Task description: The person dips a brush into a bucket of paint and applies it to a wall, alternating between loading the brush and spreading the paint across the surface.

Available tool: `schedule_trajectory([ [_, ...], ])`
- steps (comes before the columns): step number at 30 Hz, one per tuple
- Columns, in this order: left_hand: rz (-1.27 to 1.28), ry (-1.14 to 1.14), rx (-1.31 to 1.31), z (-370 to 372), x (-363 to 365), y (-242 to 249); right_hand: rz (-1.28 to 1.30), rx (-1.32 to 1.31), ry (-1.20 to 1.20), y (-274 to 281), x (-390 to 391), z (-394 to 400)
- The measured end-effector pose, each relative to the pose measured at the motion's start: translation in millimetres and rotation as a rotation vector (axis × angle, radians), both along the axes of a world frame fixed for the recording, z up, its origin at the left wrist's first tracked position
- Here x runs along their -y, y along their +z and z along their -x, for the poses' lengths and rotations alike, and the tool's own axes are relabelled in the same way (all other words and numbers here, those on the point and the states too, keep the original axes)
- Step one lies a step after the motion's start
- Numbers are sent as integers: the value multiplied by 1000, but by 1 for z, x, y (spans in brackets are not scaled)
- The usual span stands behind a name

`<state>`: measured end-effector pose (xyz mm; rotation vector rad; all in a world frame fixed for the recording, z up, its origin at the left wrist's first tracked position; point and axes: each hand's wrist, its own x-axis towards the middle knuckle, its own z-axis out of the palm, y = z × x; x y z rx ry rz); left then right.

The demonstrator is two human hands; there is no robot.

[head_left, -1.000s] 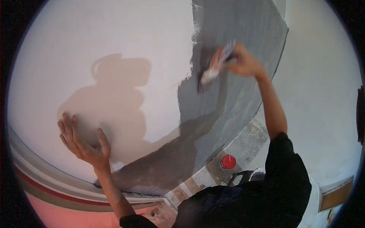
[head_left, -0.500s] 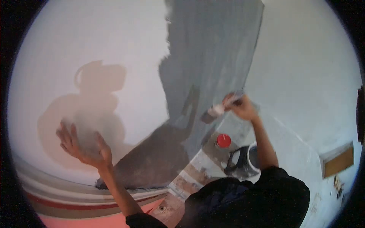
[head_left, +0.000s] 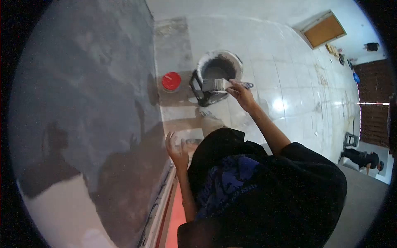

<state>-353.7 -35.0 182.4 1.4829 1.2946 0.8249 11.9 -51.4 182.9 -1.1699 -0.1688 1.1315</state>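
Paintbrush (head_left: 220, 84) is over the near rim of the bucket (head_left: 236, 62), its handle pinched in the closed fingers of the right hand (head_left: 242, 96); the left hand (head_left: 178, 155), fingers loosely spread, holds nothing near the gray wall (head_left: 120, 66)

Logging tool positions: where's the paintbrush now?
In the head view, the paintbrush is in the right hand, at the near edge of the bucket, right of the red-topped container.

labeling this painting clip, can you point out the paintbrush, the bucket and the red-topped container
paintbrush (head_left: 221, 84): head view, on the pale band between bristles and handle
bucket (head_left: 238, 66): head view, on its rim
red-topped container (head_left: 171, 81): head view, on its red top
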Motion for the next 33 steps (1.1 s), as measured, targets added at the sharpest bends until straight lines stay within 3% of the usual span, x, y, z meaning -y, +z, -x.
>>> schedule_trajectory([
  [4,148,-196,-131,-52,-27,-35,163,205,-157,-31,-12,-33],
  [7,220,-253,-154,-118,-65,-66,306,352,-88,-91,-35,-92],
  [8,351,-189,-122,-138,-76,-76,350,516,-5,-106,-43,-101],
  [9,314,-214,-161,-152,-89,-97,241,734,17,-135,-53,-108],
  [11,235,-274,-241,-171,-107,-158,398,810,214,-141,-82,-113],
  [14,481,-208,-115,-213,-117,-211,251,1197,462,-197,-113,-136],
  [17,597,-256,112,-261,-127,-184,219,1374,781,-240,-132,-163],
  [20,539,-263,-49,-290,-115,-198,204,1445,995,-255,-145,-185],
  [25,457,-247,-91,-300,-102,-204,182,1534,1052,-268,-146,-210],
  [29,597,-285,-189,-302,-107,-190,67,1527,1061,-287,-151,-222],
  [33,588,-283,-205,-305,-107,-188,272,1422,993,-273,-148,-214],
])
